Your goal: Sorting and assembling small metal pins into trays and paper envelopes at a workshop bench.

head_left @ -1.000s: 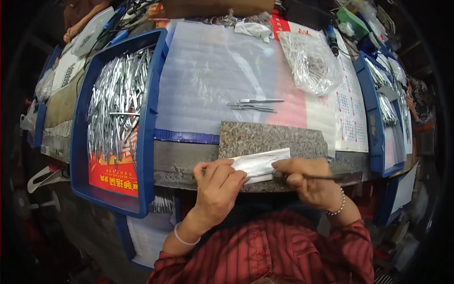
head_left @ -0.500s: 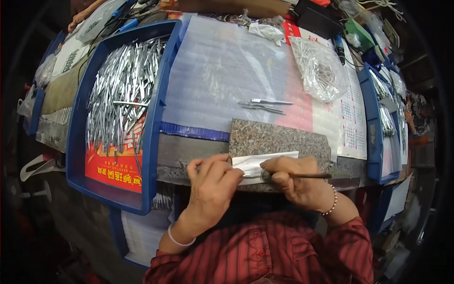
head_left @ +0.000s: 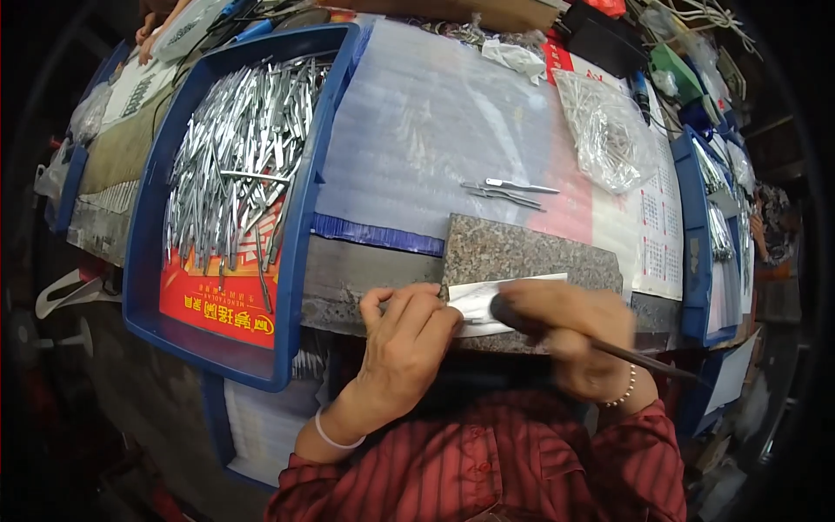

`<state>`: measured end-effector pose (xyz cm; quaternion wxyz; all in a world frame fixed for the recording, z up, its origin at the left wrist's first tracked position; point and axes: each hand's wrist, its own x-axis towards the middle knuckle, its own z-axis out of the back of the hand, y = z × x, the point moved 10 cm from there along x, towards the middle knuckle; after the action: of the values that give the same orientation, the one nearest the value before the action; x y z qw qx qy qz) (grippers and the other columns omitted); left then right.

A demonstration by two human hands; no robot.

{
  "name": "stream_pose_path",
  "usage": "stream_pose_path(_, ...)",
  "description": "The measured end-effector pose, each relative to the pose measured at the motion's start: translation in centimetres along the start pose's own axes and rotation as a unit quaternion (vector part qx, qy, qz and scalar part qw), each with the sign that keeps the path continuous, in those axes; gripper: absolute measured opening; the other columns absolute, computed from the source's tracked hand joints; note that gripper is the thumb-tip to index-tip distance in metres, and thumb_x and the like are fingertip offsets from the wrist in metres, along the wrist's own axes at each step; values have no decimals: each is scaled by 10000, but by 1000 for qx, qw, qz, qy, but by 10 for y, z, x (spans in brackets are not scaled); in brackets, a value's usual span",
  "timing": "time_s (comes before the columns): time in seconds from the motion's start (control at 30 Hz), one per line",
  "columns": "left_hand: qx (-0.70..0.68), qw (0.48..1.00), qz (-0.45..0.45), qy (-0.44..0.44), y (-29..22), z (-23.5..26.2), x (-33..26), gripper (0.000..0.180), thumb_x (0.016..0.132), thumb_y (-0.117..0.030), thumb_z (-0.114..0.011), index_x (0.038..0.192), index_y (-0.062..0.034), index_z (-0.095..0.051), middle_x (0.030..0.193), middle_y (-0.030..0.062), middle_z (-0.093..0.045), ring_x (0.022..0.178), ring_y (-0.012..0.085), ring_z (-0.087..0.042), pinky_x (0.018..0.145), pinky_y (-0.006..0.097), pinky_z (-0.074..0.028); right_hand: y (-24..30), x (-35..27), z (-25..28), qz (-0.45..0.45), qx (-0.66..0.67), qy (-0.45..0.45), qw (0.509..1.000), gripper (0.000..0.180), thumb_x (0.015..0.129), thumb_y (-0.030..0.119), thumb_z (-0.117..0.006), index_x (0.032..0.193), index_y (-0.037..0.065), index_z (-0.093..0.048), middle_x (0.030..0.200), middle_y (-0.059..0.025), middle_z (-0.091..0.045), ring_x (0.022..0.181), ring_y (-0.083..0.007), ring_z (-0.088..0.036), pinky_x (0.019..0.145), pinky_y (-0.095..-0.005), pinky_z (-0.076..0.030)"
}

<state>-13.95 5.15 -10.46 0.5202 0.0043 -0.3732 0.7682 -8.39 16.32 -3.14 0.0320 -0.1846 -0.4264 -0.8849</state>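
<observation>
A granite slab point(head_left: 531, 248) lies at the near edge of the workbench, with a folded white sheet point(head_left: 477, 296) on it. My left hand point(head_left: 404, 335) rests at the sheet's left end, fingers closed in a pinch; what they hold is too small and hidden to make out. Over the right part of the sheet, my right hand point(head_left: 583, 339) is closed around a hammer point(head_left: 648, 358). Its dark rounded head is near the left fingertips, and its long thin handle points right. Motion blurs the right hand and the hammer head.
On the left stands a blue tray point(head_left: 291, 287) of thin silvery metal pieces point(head_left: 239, 157). A few similar pieces point(head_left: 513, 191) lie beyond the slab. To the right are a clear plastic bag point(head_left: 604, 139) and another blue tray point(head_left: 694, 252). Another person's hand point(head_left: 150, 35) shows at the far left.
My right hand has raised and turned the hammer, so its dark head now shows and its handle reaches farther right. The left hand keeps its place at the sheet. The whole view has shifted slightly.
</observation>
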Motion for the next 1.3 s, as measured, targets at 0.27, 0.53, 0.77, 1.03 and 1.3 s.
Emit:
stream_pose_path(0.27, 6, 1000, -2, -2, -1, -3, 4, 154, 775, -68, -645, 923, -94, -608, 904, 34, -572, 998, 233, -595, 879, 435, -335, -7, -5, -28, 5, -85, 88, 993, 223, 877, 212, -673, 940, 21, -578, 793, -121, -611, 626, -291, -625, 502, -349, -479)
stream_pose_path(0.53, 8, 1000, -16, -1, -11, 1, 8, 217, 731, 7, -718, 905, -72, -617, 871, 68, -589, 958, 279, -615, 865, 415, -343, -38, -49, 14, -91, -133, 12, 987, 164, 871, 150, -662, 971, 21, -655, 816, -134, -665, 637, -321, -637, 530, -377, -495)
stream_pose_path(0.77, 58, 998, -1, -20, -17, 12, -8, 171, 770, -17, -696, 901, -70, -601, 870, 72, -591, 969, 285, -617, 876, 419, -342, -16, -81, 68, -62, 24, -160, 985, 231, 1017, 149, -440, 986, 1, -614, 1016, -154, -681, 720, -202, -598, 633, -332, -482)
stream_pose_path(1.03, -10, 998, 8, -55, -50, 47, -31, 162, 767, 33, -682, 884, -45, -601, 851, 79, -645, 870, 287, -656, 813, 398, -416, -62, -112, -6, -297, 361, -42, 883, 259, 1038, 142, -395, 1163, -15, -559, 890, -111, -666, 529, -48, -473, 515, -192, -406)
stream_pose_path(1.3, -83, 992, 82, -51, -57, 50, -67, 168, 752, 66, -701, 887, -20, -649, 846, 112, -671, 853, 275, -669, 781, 358, -480, -39, -106, -42, -304, 355, 42, 883, 138, 935, 86, -619, 1001, -32, -651, 829, -89, -678, 653, -107, -647, 580, -223, -496)
